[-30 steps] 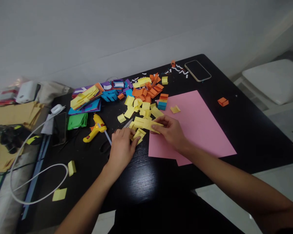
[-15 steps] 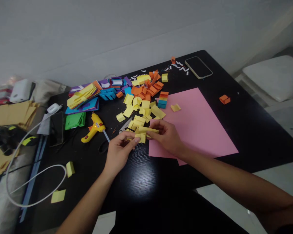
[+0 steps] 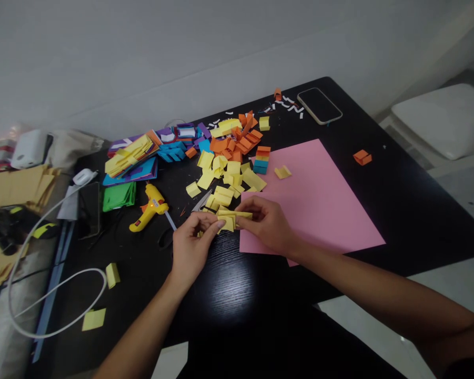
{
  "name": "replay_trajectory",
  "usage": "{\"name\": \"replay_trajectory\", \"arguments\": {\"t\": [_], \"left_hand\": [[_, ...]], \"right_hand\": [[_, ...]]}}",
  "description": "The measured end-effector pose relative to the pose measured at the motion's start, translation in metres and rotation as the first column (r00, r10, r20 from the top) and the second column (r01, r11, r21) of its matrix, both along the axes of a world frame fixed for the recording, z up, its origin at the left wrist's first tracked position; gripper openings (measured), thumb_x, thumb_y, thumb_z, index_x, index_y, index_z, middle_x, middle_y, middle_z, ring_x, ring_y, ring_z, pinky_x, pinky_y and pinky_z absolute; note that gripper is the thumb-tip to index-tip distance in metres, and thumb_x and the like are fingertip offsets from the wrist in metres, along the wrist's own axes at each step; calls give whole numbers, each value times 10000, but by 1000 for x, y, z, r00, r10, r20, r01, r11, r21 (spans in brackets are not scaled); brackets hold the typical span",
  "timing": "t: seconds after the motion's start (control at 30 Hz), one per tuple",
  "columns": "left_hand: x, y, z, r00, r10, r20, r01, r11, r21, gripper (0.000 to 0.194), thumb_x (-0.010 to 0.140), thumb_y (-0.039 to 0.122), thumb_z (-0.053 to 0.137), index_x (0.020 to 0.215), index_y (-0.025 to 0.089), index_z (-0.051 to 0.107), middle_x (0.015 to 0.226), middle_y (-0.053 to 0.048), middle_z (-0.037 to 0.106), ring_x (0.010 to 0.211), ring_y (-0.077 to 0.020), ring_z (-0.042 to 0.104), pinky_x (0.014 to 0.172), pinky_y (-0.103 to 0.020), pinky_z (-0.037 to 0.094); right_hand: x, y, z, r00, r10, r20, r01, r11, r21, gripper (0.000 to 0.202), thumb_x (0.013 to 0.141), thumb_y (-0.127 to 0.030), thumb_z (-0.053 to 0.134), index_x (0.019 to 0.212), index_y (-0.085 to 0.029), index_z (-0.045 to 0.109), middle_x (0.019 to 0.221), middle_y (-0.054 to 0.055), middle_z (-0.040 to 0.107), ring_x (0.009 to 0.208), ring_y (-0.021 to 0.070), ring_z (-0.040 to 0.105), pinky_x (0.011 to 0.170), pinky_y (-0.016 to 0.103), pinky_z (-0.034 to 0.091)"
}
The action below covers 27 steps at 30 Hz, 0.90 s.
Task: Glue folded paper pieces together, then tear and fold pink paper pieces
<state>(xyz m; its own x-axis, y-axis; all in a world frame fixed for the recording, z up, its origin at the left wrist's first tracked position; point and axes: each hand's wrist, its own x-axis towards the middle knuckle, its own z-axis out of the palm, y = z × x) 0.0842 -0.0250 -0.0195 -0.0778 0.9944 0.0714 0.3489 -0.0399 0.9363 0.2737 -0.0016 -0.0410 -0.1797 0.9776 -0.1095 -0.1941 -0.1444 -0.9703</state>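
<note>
Here, yellow paper (image 3: 231, 220) in right hand (image 3: 269, 223)

Glossy black tabletop (image 3: 229, 287); matt pink paper (image 3: 319, 205).

Dim, grey ambient light. Diffuse glare whitens the glossy tabletop (image 3: 411, 210), left of and nearer than the pink paper (image 3: 319, 195). Left of this landmark, the held yellow slips (image 3: 228, 221) appear soft; wide-angle distortion stretches the periphery.
</note>
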Motion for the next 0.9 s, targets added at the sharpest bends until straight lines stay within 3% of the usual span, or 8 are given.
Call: {"name": "replay_trajectory", "arguments": {"t": [0.13, 0.3, 0.9], "left_hand": [[-1, 1, 0, 1000, 9, -24, -9, 1000, 1, 146, 845, 317, 800, 862, 191, 730, 720, 18, 647, 625, -106, 528, 594, -226, 452], [-2, 2, 0, 1000, 6, -3, -6, 1000, -12, 178, 838, 346, 808, 887, 194, 730, 888, -26, 731, 761, -150, 654, 693, -259, 532], [1, 1, 1, 999, 38, 30, -36, 997, -64, 209, 811, 358, 829, 875, 187, 728, 784, -6, 731, 657, -123, 642, 611, -233, 523]], "right_hand": [[0, -1, 2, 1000, 14, -28, -14, 1000, -15, 232, 730, -307, 862, 866, -198, 709, 823, 11, 748, 732, 160, 731, 735, 325, 638], [0, -2, 4, 1000, 24, -11, -24, 1000, -9, 239, 743, -334, 863, 871, -199, 713, 827, 15, 746, 730, 168, 734, 735, 338, 640], [1, -2, 5, 999, 36, -14, -36, 999, -14, 207, 742, -280, 847, 889, -197, 727, 839, 11, 756, 747, 162, 741, 764, 335, 641]]}}
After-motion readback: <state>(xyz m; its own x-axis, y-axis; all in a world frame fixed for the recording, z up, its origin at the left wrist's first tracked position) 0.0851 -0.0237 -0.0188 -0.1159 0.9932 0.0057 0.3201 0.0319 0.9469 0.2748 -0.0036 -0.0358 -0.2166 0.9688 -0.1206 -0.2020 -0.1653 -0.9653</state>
